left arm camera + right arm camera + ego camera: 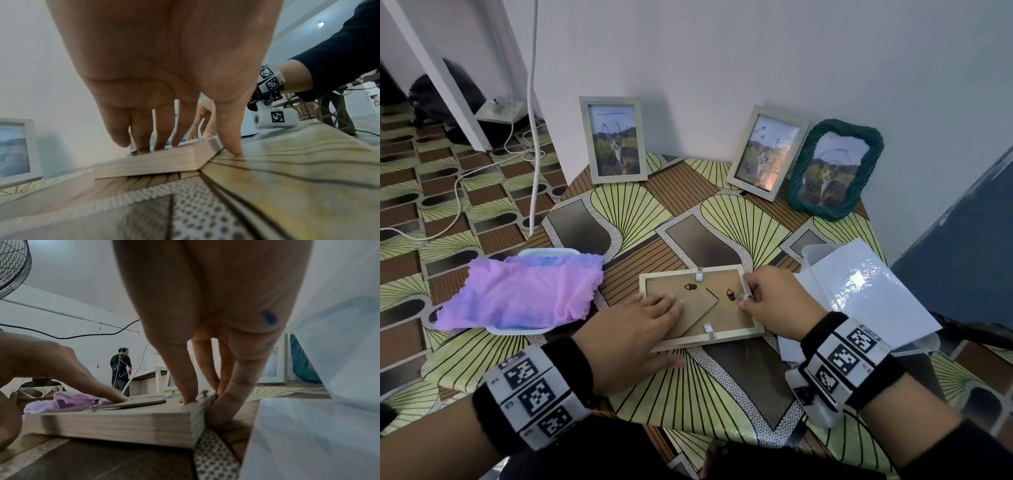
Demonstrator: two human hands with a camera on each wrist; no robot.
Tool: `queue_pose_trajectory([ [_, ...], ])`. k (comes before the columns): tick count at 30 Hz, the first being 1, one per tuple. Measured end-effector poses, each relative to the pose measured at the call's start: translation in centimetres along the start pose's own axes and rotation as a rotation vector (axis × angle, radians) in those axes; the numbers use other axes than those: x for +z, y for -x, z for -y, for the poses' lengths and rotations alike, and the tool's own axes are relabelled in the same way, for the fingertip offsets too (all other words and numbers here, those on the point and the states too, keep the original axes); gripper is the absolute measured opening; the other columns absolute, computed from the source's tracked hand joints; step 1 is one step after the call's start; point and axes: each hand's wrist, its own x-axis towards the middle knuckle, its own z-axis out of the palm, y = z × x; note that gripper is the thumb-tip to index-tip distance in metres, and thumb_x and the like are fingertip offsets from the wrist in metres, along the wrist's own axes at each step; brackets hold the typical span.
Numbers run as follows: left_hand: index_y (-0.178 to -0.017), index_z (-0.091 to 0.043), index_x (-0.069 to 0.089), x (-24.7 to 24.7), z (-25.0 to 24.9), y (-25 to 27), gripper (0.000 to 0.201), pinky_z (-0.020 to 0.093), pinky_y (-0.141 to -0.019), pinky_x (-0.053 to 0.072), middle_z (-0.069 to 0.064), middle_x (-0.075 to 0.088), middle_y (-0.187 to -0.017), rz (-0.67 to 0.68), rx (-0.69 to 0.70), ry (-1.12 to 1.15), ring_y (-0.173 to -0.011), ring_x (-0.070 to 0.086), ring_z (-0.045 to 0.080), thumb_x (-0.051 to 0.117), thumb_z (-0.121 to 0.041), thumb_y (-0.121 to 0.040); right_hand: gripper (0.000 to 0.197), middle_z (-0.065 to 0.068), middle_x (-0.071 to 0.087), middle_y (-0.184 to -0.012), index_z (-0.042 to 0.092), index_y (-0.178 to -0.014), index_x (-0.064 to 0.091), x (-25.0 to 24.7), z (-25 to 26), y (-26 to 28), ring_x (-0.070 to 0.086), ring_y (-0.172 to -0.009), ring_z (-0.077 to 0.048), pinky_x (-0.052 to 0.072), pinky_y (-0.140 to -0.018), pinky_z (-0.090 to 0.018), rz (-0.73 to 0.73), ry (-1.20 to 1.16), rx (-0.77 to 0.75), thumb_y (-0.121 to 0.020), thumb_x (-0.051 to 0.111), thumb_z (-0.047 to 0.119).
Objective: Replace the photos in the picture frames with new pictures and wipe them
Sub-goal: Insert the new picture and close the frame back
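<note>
A pale wooden frame (722, 337) lies face down at 6 o'clock on the patterned worktop (739, 394). The left hand (633, 334) presses flat on its brown cardboard back (722, 317); the right hand (777, 301) pinches a small metal clip (745, 297) at 3 o'clock.

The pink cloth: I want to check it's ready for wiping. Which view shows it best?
The head view: the pink cloth lies whole, draped over a white tray. The right wrist view catches only a low, partly hidden sliver; the left wrist view misses it.
</note>
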Motion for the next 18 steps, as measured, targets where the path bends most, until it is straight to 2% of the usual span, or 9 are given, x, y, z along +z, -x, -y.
queue_pose_trajectory([
  [4, -0.152, -0.017, 0.018, -0.2, -0.4, -0.7, 0.071, 0.031, -0.12, 0.015, 0.004, 0.023, -0.159, -0.03, 0.019, -0.082, -0.146, 0.021, 0.018, 0.037, -0.057, -0.096, 0.026, -0.017, 0.064, -0.088, -0.005, -0.085, 0.064, -0.2, 0.2, 0.0, 0.058, -0.082, -0.026, 0.041, -0.068, -0.031, -0.004, 0.004, -0.005, -0.092, 0.059, 0.019],
  [6, -0.147, -0.017, 0.027, -0.4, -0.6, -1.1, 0.061, 0.035, -0.114, 0.029, 0.004, 0.036, -0.151, -0.067, 0.03, -0.12, -0.138, 0.035, 0.02, 0.039, -0.051, -0.098, 0.024, -0.016, 0.064, -0.088, -0.003, -0.087, 0.064, -0.2, 0.2, 0.2, 0.058, -0.084, -0.026, 0.043, -0.07, -0.031, -0.005, 0.006, -0.009, -0.092, 0.059, 0.02],
  [8, -0.143, -0.019, 0.032, -0.7, -0.6, -1.2, 0.054, 0.037, -0.107, 0.037, 0.002, 0.044, -0.144, -0.076, 0.043, -0.139, -0.132, 0.042, 0.021, 0.04, -0.047, -0.098, 0.022, -0.014, 0.064, -0.088, 0.0, -0.087, 0.065, -0.2, 0.2, 0.3, 0.059, -0.084, -0.025, 0.043, -0.07, -0.029, -0.004, -0.005, -0.007, -0.093, 0.06, 0.02],
  [11, -0.145, -0.021, 0.033, -0.5, -0.5, -0.8, 0.052, 0.037, -0.107, 0.039, 0.005, 0.042, -0.146, -0.082, 0.034, -0.069, -0.135, 0.04, 0.023, 0.04, -0.042, -0.098, 0.024, -0.016, 0.065, -0.086, -0.001, -0.084, 0.065, -0.1, -0.1, 0.5, 0.06, -0.082, -0.026, 0.044, -0.069, -0.03, -0.012, -0.056, -0.015, -0.093, 0.06, 0.02],
  [15, -0.138, -0.014, 0.05, -0.3, -0.4, 0.0, 0.046, 0.038, -0.103, 0.047, 0.011, 0.058, -0.133, -0.213, 0.085, -0.032, -0.125, 0.055, 0.029, 0.049, -0.033, -0.096, 0.026, -0.015, 0.066, -0.079, 0.0, -0.079, 0.064, -0.2, -0.6, 0.6, 0.062, -0.08, -0.028, 0.047, -0.068, -0.033, -0.041, -0.105, -0.029, -0.094, 0.06, 0.021],
  [17, -0.141, -0.016, 0.046, -0.6, -0.3, 0.1, 0.045, 0.036, -0.104, 0.045, 0.008, 0.056, -0.134, -0.24, 0.083, -0.004, -0.125, 0.053, 0.027, 0.043, -0.031, -0.099, 0.027, -0.016, 0.068, -0.083, -0.001, -0.084, 0.068, -0.2, -0.7, 0.6, 0.063, -0.083, -0.028, 0.05, -0.073, -0.035, -0.088, -0.147, -0.024, -0.094, 0.059, 0.022],
  [18, -0.143, -0.017, 0.043, -0.8, -0.2, 0.2, 0.045, 0.035, -0.104, 0.044, 0.006, 0.054, -0.134, -0.251, 0.085, 0.024, -0.125, 0.052, 0.025, 0.042, -0.029, -0.1, 0.026, -0.013, 0.07, -0.084, 0.002, -0.088, 0.071, -0.3, -0.8, 0.6, 0.065, -0.084, -0.024, 0.051, -0.075, -0.034, -0.121, -0.191, -0.016, -0.094, 0.058, 0.024],
])
